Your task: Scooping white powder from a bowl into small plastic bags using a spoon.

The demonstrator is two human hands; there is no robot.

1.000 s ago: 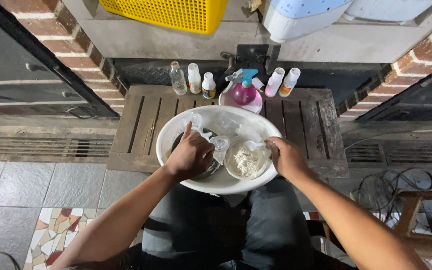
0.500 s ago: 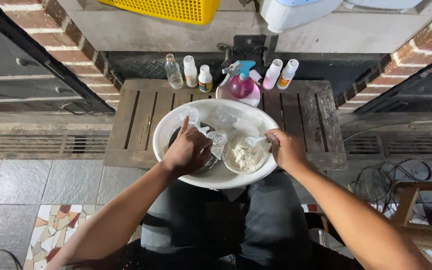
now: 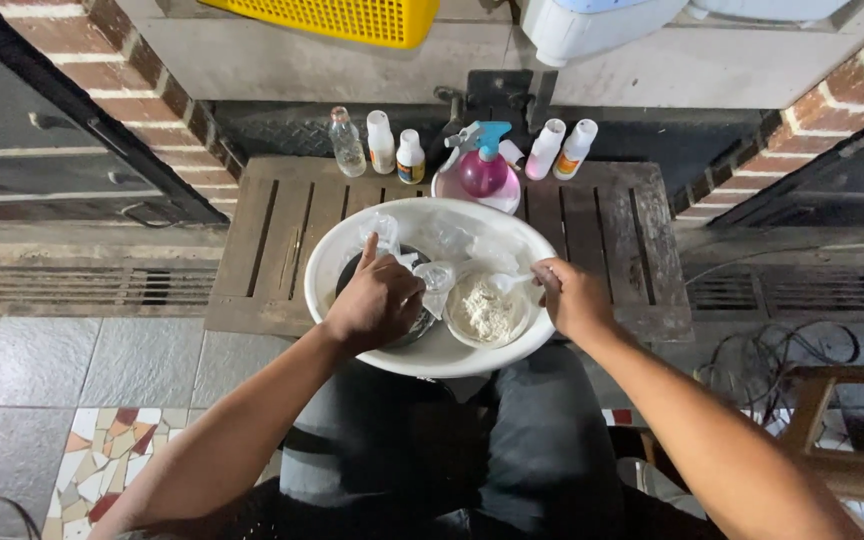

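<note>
Head view: the left hand (image 3: 377,300) is curled over a dark round thing (image 3: 352,272) inside the big white basin (image 3: 422,355). The right hand (image 3: 574,298) pinches a white spoon (image 3: 504,283) over a small bowl of white powder (image 3: 485,310), which sits between both hands.

Bottles (image 3: 392,150) and spray bottle (image 3: 482,168) crowd behind the basin (image 3: 352,240); side slats open.

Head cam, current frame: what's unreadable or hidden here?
- Dark bowl in the white basin: contents covered by the left hand.
- Spoon: handle hidden inside the right hand.
- Yellow crate and white appliance: cut off by the top edge.
- Bottle labels: too small.
</note>
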